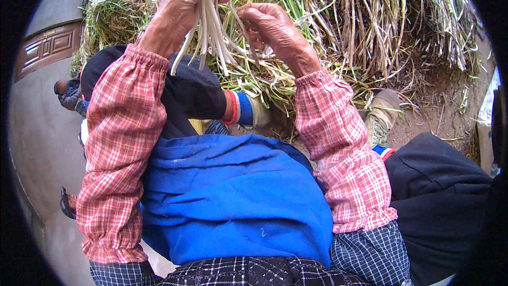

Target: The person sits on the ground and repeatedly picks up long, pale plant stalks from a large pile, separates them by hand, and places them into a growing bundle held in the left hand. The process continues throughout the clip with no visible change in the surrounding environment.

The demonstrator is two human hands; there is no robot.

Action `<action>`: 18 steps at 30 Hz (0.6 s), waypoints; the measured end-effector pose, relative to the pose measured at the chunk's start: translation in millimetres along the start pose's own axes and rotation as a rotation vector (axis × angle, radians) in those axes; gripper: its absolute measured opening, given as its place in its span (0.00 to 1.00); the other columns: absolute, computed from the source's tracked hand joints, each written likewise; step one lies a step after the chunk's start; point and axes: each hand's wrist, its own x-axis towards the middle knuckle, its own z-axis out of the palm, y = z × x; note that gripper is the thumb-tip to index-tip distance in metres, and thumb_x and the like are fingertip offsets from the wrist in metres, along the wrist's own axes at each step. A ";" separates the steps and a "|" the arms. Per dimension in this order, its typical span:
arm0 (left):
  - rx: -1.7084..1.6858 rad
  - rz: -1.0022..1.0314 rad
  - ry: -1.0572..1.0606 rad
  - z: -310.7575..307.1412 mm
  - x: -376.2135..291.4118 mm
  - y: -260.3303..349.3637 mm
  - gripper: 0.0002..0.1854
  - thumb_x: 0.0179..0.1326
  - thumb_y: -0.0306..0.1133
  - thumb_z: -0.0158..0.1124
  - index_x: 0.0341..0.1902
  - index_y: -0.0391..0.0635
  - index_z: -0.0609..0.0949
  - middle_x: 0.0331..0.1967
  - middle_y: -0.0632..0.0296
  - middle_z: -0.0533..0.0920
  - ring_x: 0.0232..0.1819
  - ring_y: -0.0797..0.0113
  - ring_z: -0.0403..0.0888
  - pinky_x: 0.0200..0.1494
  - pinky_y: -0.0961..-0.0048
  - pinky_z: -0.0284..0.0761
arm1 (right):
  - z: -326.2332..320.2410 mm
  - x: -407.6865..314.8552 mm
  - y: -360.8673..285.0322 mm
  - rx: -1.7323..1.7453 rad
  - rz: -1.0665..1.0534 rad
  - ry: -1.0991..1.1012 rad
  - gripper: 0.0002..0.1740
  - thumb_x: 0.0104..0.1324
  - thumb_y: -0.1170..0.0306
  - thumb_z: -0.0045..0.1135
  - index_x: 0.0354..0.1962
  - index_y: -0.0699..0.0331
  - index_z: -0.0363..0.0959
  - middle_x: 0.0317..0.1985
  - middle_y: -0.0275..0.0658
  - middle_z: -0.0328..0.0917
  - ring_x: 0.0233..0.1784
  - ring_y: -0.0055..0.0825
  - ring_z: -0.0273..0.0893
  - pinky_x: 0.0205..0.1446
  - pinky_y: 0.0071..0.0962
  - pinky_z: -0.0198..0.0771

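My left hand (174, 10), at the top of the view, is closed around a bunch of slim white plant stalks (210, 35). Their pale lower ends hang loose below the palm, and the top of the bunch runs out of the picture. To the right of it, my right hand (278, 31) pinches a single stalk (234, 8) that slants down between the two hands. That stalk is whitish above and turns brownish toward its lower end. Both forearms wear red checked sleeve covers (123, 127).
A large heap of green-leaved, long-stemmed plants (357, 16) lies in front on bare soil (440, 115). My canvas shoes (383, 105) rest near its edge. A blue apron (238, 198) covers my lap. Two people (69, 91) are on the concrete ground (43, 127) at left, near a brown panelled door (47, 49).
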 end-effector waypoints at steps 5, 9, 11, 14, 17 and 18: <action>0.089 -0.009 0.055 -14.5 5.9 -16.5 0.15 0.50 0.31 0.69 0.42 0.40 0.81 0.35 0.60 0.84 0.32 0.75 0.81 0.32 0.83 0.74 | 4.1 -2.0 -10.3 -0.208 -0.070 0.133 0.14 0.64 0.62 0.53 0.28 0.65 0.74 0.15 0.26 0.68 0.14 0.11 0.64 0.16 0.13 0.60; 0.166 0.002 0.083 1.1 -0.4 -11.3 0.14 0.48 0.29 0.70 0.40 0.42 0.81 0.32 0.62 0.83 0.29 0.76 0.79 0.29 0.82 0.74 | 6.6 -1.4 -14.8 -0.570 -0.309 0.263 0.15 0.61 0.64 0.55 0.30 0.72 0.76 0.17 0.37 0.72 0.19 0.20 0.71 0.24 0.24 0.66; 0.205 -0.022 0.087 0.8 -0.8 -11.4 0.14 0.48 0.28 0.71 0.39 0.42 0.81 0.32 0.61 0.84 0.27 0.76 0.79 0.27 0.82 0.74 | 8.7 -0.2 -13.7 -0.521 -0.289 0.257 0.14 0.63 0.64 0.53 0.30 0.69 0.75 0.16 0.31 0.69 0.16 0.15 0.65 0.19 0.19 0.59; 0.204 -0.037 0.091 0.0 -0.1 -13.2 0.13 0.48 0.28 0.70 0.39 0.41 0.80 0.35 0.58 0.84 0.26 0.76 0.79 0.26 0.83 0.74 | 9.9 -0.4 -14.8 -0.460 -0.271 0.298 0.15 0.60 0.65 0.54 0.30 0.72 0.77 0.18 0.38 0.74 0.20 0.20 0.70 0.25 0.24 0.65; 0.111 -0.044 0.036 1.9 0.7 -10.4 0.13 0.50 0.27 0.68 0.40 0.39 0.80 0.40 0.55 0.83 0.26 0.76 0.79 0.26 0.84 0.74 | 5.8 0.1 -13.3 -0.307 -0.217 0.314 0.15 0.61 0.65 0.53 0.30 0.70 0.77 0.19 0.35 0.75 0.18 0.17 0.69 0.23 0.21 0.64; 0.080 -0.038 0.018 2.1 0.8 -11.1 0.12 0.52 0.28 0.67 0.41 0.38 0.80 0.41 0.54 0.83 0.25 0.75 0.79 0.27 0.85 0.74 | 2.4 2.8 -11.1 -0.260 -0.209 0.315 0.14 0.62 0.65 0.52 0.30 0.69 0.77 0.19 0.34 0.75 0.17 0.17 0.68 0.22 0.19 0.64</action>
